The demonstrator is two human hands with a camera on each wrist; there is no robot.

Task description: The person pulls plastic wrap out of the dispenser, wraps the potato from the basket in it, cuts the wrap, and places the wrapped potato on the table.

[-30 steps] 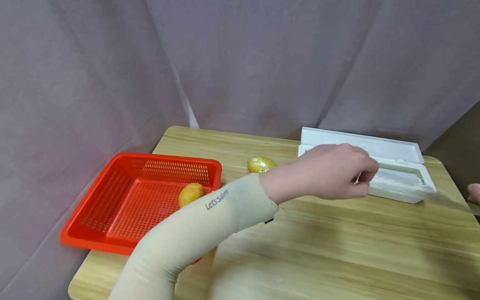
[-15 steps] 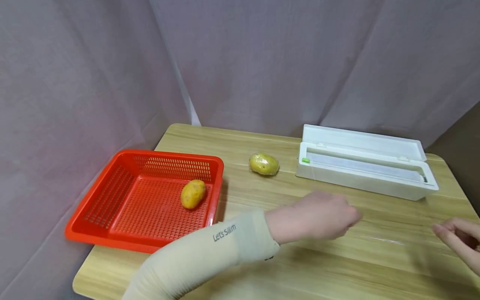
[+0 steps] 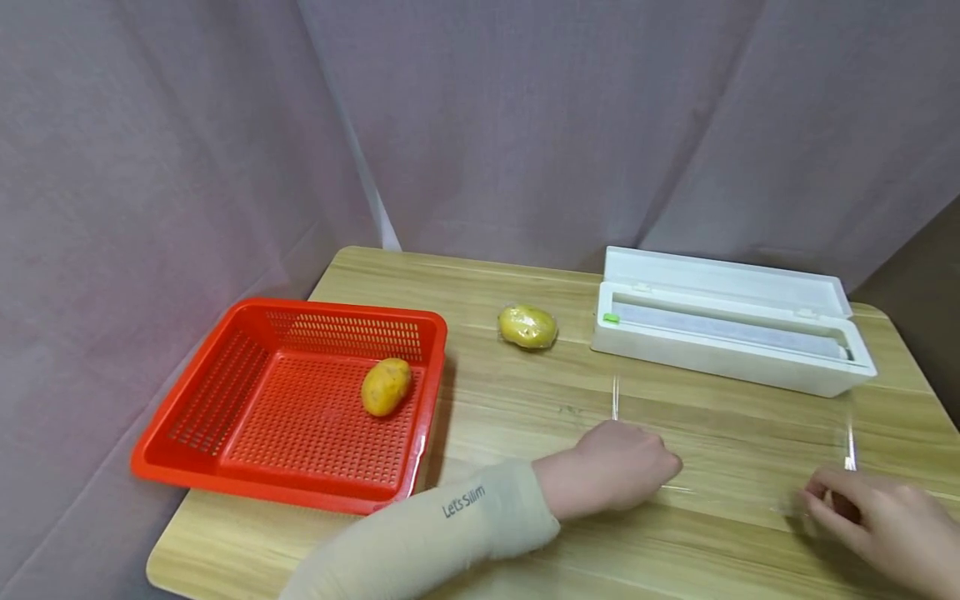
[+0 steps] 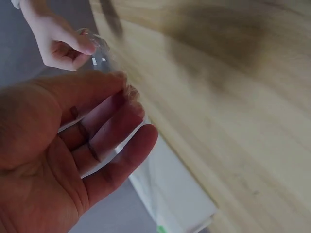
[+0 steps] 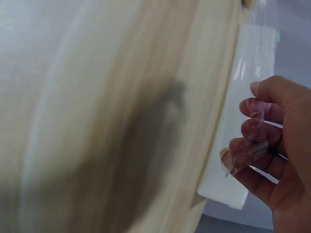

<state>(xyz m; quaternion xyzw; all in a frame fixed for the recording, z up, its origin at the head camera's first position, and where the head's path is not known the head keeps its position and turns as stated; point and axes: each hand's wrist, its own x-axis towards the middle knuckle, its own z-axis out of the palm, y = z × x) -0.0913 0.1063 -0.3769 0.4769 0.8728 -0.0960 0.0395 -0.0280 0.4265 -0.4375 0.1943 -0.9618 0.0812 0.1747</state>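
A clear sheet of cling film stretches between my two hands over the table; glints mark its side edges. My left hand pinches one corner between thumb and fingertips, and the film bunches there in the left wrist view. On the right, my right hand pinches the other corner, with film crumpled over its fingers in the right wrist view. Behind them stands a white cling film dispenser, lid up, roll inside. A film-wrapped potato lies left of the dispenser.
A red plastic basket stands at the table's left, holding one unwrapped potato. Grey curtains hang behind and left of the wooden table.
Both hands have come down from the dispenser toward the table's front, bringing the cling film off the box. The right hand has come further into view and leftward; the left has shifted left.
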